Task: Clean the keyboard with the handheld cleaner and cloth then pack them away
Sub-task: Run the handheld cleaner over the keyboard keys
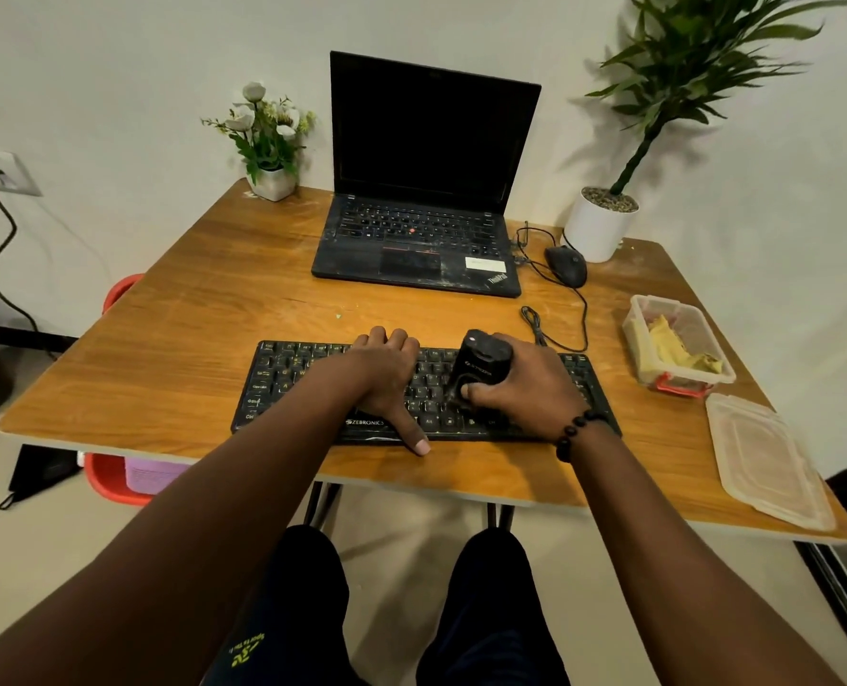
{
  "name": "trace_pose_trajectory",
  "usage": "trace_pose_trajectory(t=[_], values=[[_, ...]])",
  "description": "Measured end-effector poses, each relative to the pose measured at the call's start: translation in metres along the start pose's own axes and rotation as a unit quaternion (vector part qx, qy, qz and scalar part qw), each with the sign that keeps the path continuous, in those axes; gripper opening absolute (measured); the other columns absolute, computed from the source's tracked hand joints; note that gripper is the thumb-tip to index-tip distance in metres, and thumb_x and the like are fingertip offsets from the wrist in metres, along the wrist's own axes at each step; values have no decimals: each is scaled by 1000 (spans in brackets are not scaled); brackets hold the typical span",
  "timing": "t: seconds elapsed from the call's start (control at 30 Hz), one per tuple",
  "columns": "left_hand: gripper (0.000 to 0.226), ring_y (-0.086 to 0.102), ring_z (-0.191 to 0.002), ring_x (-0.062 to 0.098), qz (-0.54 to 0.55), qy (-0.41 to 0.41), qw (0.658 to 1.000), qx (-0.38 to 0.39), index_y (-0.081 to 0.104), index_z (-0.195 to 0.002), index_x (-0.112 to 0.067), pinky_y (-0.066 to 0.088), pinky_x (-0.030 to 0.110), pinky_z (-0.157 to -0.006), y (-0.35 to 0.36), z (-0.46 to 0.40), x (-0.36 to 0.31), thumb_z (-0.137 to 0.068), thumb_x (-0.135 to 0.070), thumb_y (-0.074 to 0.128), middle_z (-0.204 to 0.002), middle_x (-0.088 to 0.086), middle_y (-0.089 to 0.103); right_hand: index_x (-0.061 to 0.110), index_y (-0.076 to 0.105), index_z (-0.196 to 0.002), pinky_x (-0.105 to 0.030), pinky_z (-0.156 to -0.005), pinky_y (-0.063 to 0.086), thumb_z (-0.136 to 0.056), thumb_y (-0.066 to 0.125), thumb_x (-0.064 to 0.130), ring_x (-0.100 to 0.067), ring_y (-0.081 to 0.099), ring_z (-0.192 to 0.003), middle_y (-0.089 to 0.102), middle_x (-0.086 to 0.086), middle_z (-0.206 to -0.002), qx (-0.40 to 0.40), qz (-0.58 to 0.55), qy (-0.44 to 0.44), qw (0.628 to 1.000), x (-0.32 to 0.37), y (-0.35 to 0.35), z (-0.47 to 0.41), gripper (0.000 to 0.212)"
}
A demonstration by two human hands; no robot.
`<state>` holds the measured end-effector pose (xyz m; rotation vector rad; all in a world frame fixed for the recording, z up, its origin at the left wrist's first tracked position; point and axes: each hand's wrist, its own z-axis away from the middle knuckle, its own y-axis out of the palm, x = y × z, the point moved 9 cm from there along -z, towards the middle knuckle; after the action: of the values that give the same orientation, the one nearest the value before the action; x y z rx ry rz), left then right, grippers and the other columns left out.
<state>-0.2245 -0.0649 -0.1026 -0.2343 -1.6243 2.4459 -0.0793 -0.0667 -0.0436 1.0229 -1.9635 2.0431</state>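
Note:
A black keyboard [282,383] lies near the front edge of the wooden table [203,309]. My left hand [386,373] rests flat on its middle keys, fingers over the far edge and thumb on the front edge. My right hand [520,383] grips a black handheld cleaner [476,363], which stands upright on the keys just right of centre. A yellow cloth [679,349] lies crumpled in an open clear plastic box [639,334] at the right of the table. The box's lid [768,462] lies flat by the front right corner.
An open black laptop [426,190] stands at the back centre. A black wired mouse [566,265] and its cable lie to its right. A white potted plant [599,225] stands back right, a small flower pot [270,180] back left.

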Motion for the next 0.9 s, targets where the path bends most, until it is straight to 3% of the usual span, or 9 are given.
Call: trace_pose_trajectory(t=[0.17,0.33,0.43,0.5,0.63,0.8,0.9], values=[[137,23,-138,33,-1,1,1000,2,19,-150,-8,27,50,-116,0,-2,-1,-49,-82,76,-152,10,25,23,61,-116,-9,-66,42,-70,81,34,-7,60,-91,66,11,-101,30,-27,2,999,6,7,9,51],[139,21,-140,34,8,-2,1000,6,17,-151,-8,26,52,-116,1,-1,1,-49,-82,77,-154,9,22,20,59,-115,-12,-64,44,-71,80,32,-8,59,-87,61,12,-94,-33,-34,62,997,-3,-4,10,50],[139,21,-139,33,9,-2,1000,3,17,-151,-9,26,52,-117,1,-1,0,-48,-82,77,-153,9,23,21,60,-96,-23,-60,46,-68,75,40,-14,63,-80,64,7,-84,-49,15,110,993,-7,12,22,37],[138,22,-139,33,12,0,1000,3,18,-150,-9,26,51,-116,1,-1,-1,-48,-82,77,-153,8,23,22,57,-84,-23,-56,42,-67,74,42,-15,61,-74,61,7,-75,-80,36,123,989,-6,10,27,31],[139,21,-139,33,11,0,1000,3,17,-151,-9,25,51,-116,0,0,-1,-49,-81,77,-153,9,22,21,59,-92,-27,-64,50,-69,75,40,-17,62,-78,65,4,-83,-152,4,160,975,-9,1,33,34],[135,22,-139,34,3,2,1000,4,19,-150,-7,25,51,-116,-1,1,-2,-51,-79,78,-153,10,23,24,62,-99,-29,-71,53,-67,77,40,-13,62,-83,66,7,-88,-38,-24,136,990,-5,16,38,39],[136,23,-138,34,6,3,1000,0,20,-149,-7,26,51,-116,-1,0,-2,-50,-79,78,-152,9,24,25,60,-98,-24,-67,46,-72,77,34,-14,61,-83,61,7,-86,-157,-47,168,972,-12,-6,46,32]])
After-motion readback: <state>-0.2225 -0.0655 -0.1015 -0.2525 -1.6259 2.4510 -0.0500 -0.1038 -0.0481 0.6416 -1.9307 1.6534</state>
